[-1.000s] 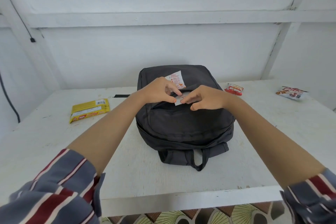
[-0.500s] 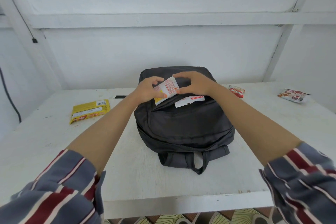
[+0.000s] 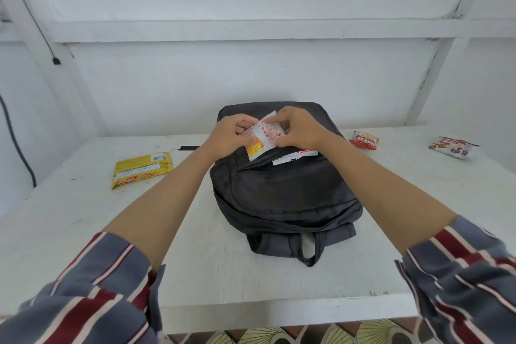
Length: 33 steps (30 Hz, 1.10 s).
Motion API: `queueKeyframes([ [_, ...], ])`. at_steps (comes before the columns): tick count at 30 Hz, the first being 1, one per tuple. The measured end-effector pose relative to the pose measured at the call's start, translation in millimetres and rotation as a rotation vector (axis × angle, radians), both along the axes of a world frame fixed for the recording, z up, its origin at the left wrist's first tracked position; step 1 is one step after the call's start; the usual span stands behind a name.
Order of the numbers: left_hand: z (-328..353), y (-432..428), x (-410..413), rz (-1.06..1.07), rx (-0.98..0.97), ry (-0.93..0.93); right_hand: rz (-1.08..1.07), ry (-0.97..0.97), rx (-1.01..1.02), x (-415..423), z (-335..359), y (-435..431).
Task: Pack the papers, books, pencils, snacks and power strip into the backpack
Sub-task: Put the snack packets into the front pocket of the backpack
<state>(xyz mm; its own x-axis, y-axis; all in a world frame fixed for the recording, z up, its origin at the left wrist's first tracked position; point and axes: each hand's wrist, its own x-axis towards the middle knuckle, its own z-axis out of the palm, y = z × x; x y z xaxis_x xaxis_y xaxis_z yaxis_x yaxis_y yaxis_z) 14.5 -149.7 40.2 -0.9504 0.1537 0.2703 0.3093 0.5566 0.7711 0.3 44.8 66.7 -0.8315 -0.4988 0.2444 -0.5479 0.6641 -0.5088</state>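
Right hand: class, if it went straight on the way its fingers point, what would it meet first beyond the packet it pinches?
Likely the left hand, gripping the same snack packet opposite the right hand; depth is unclear.

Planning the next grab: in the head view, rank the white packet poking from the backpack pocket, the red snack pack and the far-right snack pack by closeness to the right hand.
1. White packet, just below the right hand, in the backpack pocket.
2. Red snack pack, on the table right of the backpack.
3. Far-right snack pack, near the table's right end.
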Motion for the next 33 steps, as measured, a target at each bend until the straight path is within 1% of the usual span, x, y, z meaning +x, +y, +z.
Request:
queueKeyframes([
  [3,4.9,4.5,5.3,-0.02,0.043,0.039,-0.046,-0.037,-0.154,11.0,6.6,3.6],
  [7,11.2,15.2,16.7,-0.079,0.068,0.035,-0.113,-0.22,-0.399,29.4,12.5,21.3],
  [11,3.7,24.0,29.2,-0.076,0.078,0.045,-0.224,-0.315,-0.553,47.7,12.7,55.0],
  [13,-1.5,25.7,32.9,-0.121,0.018,0.03,-0.265,-0.372,-0.625,57.2,13.0,75.3],
  [15,-5.6,27.7,34.8,-0.186,-0.107,0.015,-0.275,-0.434,-0.643,66.5,13.9,93.8],
  [18,-7.0,28.3,34.6,-0.216,-0.29,0.041,-0.224,-0.559,-0.619,77.7,12.0,111.7],
  [21,-4.8,24.7,29.4,-0.183,-0.399,0.062,-0.186,-0.648,-0.555,84.1,5.4,111.9],
  [23,-2.8,24.2,28.8,-0.151,-0.428,0.055,-0.166,-0.661,-0.537,87.4,-0.3,104.6],
  [25,-1.0,24.4,28.9,-0.138,-0.424,0.068,-0.155,-0.659,-0.568,90.6,-7.1,93.3],
  [27,2.3,24.2,30.9,-0.133,-0.401,0.076,-0.162,-0.635,-0.635,91.8,-15.1,81.3],
  [30,7.5,21.0,35.1,-0.144,-0.334,0.032,-0.193,-0.598,-0.737,93.1,-24.4,64.4],
  [33,12.5,18.0,35.8,-0.164,-0.311,-0.014,-0.237,-0.598,-0.897,93.8,-32.5,48.6],
])
